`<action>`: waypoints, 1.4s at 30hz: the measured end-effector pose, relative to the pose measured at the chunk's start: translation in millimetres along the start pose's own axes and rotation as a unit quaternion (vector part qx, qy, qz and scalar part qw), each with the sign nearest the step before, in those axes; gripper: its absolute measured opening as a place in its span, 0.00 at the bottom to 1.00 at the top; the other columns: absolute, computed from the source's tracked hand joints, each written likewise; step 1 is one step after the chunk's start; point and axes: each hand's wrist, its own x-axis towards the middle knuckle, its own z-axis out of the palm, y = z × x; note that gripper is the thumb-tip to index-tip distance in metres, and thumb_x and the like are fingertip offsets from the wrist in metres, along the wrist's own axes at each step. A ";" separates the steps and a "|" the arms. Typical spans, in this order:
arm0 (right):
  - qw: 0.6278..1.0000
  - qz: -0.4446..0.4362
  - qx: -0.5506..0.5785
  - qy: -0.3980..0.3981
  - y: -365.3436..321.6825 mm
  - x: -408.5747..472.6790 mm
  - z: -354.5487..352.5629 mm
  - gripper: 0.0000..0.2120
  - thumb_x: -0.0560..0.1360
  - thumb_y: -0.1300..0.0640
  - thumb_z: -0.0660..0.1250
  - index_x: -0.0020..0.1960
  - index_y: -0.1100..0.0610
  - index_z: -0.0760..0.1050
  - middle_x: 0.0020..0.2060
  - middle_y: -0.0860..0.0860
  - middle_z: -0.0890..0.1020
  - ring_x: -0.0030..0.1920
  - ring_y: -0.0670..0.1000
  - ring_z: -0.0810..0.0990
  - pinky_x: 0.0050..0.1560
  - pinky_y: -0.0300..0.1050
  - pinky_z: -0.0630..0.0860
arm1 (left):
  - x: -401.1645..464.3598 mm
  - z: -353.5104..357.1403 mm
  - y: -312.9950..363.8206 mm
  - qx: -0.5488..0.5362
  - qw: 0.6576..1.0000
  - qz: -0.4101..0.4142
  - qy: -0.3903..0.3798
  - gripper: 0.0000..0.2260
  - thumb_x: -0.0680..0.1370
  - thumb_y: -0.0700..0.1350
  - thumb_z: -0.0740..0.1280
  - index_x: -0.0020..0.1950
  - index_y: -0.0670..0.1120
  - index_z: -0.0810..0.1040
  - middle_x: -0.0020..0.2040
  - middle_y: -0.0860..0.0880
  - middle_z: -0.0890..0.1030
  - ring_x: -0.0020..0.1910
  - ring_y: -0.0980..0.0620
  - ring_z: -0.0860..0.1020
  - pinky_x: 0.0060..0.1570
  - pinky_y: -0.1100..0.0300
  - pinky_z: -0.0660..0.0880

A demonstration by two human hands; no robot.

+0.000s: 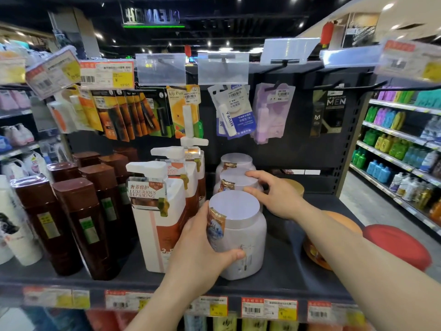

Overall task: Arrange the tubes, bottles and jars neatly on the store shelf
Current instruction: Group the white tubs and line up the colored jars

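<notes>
Three pale lilac jars stand in a row running front to back on the dark shelf (298, 280). My left hand (202, 247) grips the front jar (241, 232) around its left side and base. My right hand (274, 197) rests on the right side of the middle jar (235, 181), fingers curled on its lid. The back jar (236, 160) stands free behind them. White pump bottles (157, 211) stand just left of the jars, and brown square-capped bottles (81, 223) stand further left.
An orange-lidded jar (338, 223) and a red-lidded jar (396, 244) sit at the right end of the shelf, partly behind my right forearm. A gold-lidded jar (294, 186) stands behind my right hand. Lip balm cards (229, 113) hang overhead. Price tags (269, 309) line the front edge.
</notes>
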 end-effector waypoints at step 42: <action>0.982 -0.080 -0.073 -0.157 142.8 35.4 -96.7 0.34 0.71 0.45 0.72 0.73 0.51 0.65 0.64 0.53 0.74 0.61 0.52 0.76 0.58 0.38 0.69 | 17.1 191.3 118.2 0.150 0.989 -0.016 0.003 0.45 0.60 0.67 0.74 0.72 0.64 0.56 0.68 0.61 0.60 0.71 0.60 0.60 0.66 0.66 0.59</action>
